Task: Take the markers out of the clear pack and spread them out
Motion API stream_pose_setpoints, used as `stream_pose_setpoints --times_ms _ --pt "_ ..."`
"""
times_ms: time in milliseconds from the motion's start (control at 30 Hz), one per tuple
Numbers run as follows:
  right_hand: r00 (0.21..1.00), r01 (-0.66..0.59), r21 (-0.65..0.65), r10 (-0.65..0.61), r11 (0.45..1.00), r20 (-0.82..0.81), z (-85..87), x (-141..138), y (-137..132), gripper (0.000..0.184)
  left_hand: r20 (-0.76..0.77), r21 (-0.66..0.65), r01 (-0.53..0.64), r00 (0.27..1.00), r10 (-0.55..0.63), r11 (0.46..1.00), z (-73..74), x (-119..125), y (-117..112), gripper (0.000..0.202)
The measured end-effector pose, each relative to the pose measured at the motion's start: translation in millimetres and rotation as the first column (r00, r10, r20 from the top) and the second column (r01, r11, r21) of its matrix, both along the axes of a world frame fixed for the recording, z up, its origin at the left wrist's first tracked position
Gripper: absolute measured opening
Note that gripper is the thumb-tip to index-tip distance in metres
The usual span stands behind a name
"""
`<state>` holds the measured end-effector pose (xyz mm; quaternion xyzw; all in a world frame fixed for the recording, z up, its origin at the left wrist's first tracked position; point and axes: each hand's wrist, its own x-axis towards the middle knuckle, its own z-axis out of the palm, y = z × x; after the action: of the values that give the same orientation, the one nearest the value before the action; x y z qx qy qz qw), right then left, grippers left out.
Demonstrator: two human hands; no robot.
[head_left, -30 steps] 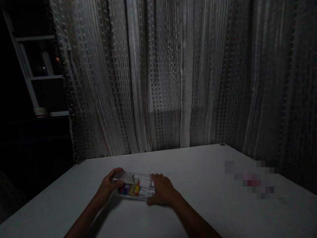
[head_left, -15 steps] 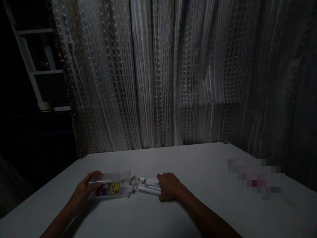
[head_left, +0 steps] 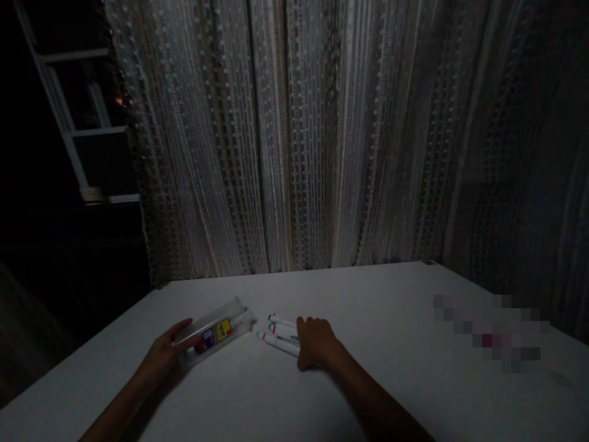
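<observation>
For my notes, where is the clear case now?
In the head view, the left hand holds the clear case left of centre, beside the white markers.

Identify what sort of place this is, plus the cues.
Probably a dimly lit room in a home; which room, I can't tell. Cues: the long patterned curtain, the plain white table in front of it, and what look like shelves on the left.

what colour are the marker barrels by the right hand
The marker barrels are white, clearest in the head view.
</observation>
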<state>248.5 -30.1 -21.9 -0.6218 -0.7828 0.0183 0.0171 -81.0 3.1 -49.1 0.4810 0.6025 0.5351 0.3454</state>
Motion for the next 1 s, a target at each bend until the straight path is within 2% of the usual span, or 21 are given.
stream_pose_setpoints --times_ms 100,167,233,300,367,467,533,667,800,833,933,967,1000 --pt "1.0 -0.006 0.024 0.006 1.0 -0.023 -4.0 2.3 -0.3 0.075 -0.253 -0.111 0.206 0.94 -0.228 0.972 19.5 -6.2 6.3 0.056" --pt "0.999 -0.003 0.03 0.004 1.0 -0.043 -5.3 4.2 -0.4 0.073 -0.272 -0.165 0.276 0.91 -0.313 0.947 25.5 -4.5 12.0 0.054" --pt "0.998 -0.002 0.034 0.004 0.999 -0.063 -5.7 6.0 -0.5 0.07 -0.194 -0.178 0.303 0.922 -0.336 0.936 22.5 3.7 18.6 0.054" --pt "0.997 0.001 0.032 0.002 0.999 -0.082 -5.6 7.9 -0.4 0.067 -0.035 -0.124 0.324 0.943 -0.331 0.938 11.3 17.2 26.5 0.054" --pt "0.995 0.007 0.036 -0.004 0.999 -0.101 -5.5 10.0 -0.1 0.064 0.122 0.006 0.316 0.941 -0.315 0.949 -4.2 32.7 36.6 0.053" --pt "0.992 0.012 0.043 -0.006 0.999 -0.129 -6.2 13.4 1.0 0.061 0.144 0.082 0.287 0.944 -0.297 0.954 -23.8 52.5 56.0 0.058" --pt "0.99 0.012 0.038 -0.007 0.999 -0.139 -7.3 15.5 1.6 0.062 0.12 0.089 0.286 0.948 -0.295 0.954 -29.8 61.8 69.6 0.064" --pt "0.985 0.006 0.07 0.006 0.998 -0.17 -10.5 18.5 1.1 0.067 0.07 0.084 0.284 0.954 -0.29 0.955 -27.8 74.0 88.9 0.067" --pt "0.975 0.033 0.093 -0.012 0.995 -0.221 -11.5 20.1 -1.8 0.076 0.028 0.063 0.27 0.962 -0.272 0.961 -20.4 73.1 88.1 0.059" --pt "0.973 0.048 0.091 -0.026 0.995 -0.231 -10.9 19.8 -2.7 0.079 0.013 0.064 0.22 0.975 -0.221 0.974 -18.6 70.6 84.1 0.056" --pt "0.971 0.087 0.072 -0.069 0.994 -0.23 -8.2 15.0 -4.3 0.084 -0.072 0.118 -0.035 0.996 0.044 0.992 -14.5 67.1 63.5 0.046" --pt "0.973 0.096 0.061 -0.081 0.993 -0.218 -7.5 12.0 -4.2 0.085 -0.121 0.15 -0.064 0.989 0.083 0.987 -13.9 70.1 54.6 0.044" --pt "0.975 0.106 0.049 -0.094 0.993 -0.203 -7.3 8.3 -3.7 0.085 -0.185 0.178 -0.015 0.982 0.049 0.984 -13.9 76.2 45.4 0.042"
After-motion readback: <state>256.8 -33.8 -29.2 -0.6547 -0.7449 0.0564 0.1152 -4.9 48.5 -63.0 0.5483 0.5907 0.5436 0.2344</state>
